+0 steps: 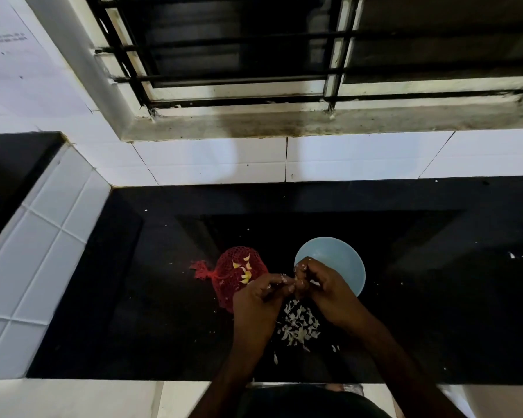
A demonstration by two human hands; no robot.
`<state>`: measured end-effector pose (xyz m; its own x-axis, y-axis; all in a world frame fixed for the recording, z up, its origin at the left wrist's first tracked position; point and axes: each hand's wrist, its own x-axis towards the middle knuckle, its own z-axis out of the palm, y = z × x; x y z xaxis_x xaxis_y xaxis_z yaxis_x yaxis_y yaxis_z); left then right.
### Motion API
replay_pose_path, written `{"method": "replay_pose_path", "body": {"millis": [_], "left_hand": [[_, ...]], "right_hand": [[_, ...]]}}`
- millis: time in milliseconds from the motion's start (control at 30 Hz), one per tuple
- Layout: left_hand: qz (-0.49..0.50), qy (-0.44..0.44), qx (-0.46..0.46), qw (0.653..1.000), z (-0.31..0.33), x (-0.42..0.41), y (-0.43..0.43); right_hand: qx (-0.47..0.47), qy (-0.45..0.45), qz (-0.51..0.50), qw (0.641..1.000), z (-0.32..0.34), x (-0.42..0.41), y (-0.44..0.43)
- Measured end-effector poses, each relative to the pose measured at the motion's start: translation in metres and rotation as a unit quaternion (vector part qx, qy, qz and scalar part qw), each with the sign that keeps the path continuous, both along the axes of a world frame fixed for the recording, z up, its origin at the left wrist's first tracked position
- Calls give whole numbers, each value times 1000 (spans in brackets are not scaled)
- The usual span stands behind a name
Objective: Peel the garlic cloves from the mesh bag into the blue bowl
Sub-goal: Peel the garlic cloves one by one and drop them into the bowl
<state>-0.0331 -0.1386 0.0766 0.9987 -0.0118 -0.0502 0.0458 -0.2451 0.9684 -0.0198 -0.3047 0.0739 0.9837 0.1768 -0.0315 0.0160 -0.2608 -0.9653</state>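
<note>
**Garlic peeled by hand over a dark desk**

A person's two bare forearms reach in from the bottom edge over a black desk. Just below the hands lies a loose heap of pale garlic skins. The left hand and right hand meet fingertip to fingertip, both curled closed around something small and pale pinched between them; it is too small to tell for certain, though it looks like a garlic clove. Bits of skin cling to the fingers. Left of the hands, partly behind the left one, a red mesh bag rests on the desk with yellowish cloves showing on it. Just beyond the right hand sits the blue bowl; its contents cannot be made out. Farther back rise white wall tiles and a barred window
</note>
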Motion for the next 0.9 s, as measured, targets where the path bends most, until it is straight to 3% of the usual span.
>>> {"method": "replay_pose_path", "body": {"millis": [200,500,900], "left_hand": [[1,73,-144,987,3,2,-1],[-4,128,-192,973,-1,-3,4],[-4,104,-173,979,-15,-3,5]], "right_hand": [[34,3,-19,999,2,-3,3],[-27,-18,-31,999,2,-13,-3],[61,10,-94,994,-24,-23,4]]}}
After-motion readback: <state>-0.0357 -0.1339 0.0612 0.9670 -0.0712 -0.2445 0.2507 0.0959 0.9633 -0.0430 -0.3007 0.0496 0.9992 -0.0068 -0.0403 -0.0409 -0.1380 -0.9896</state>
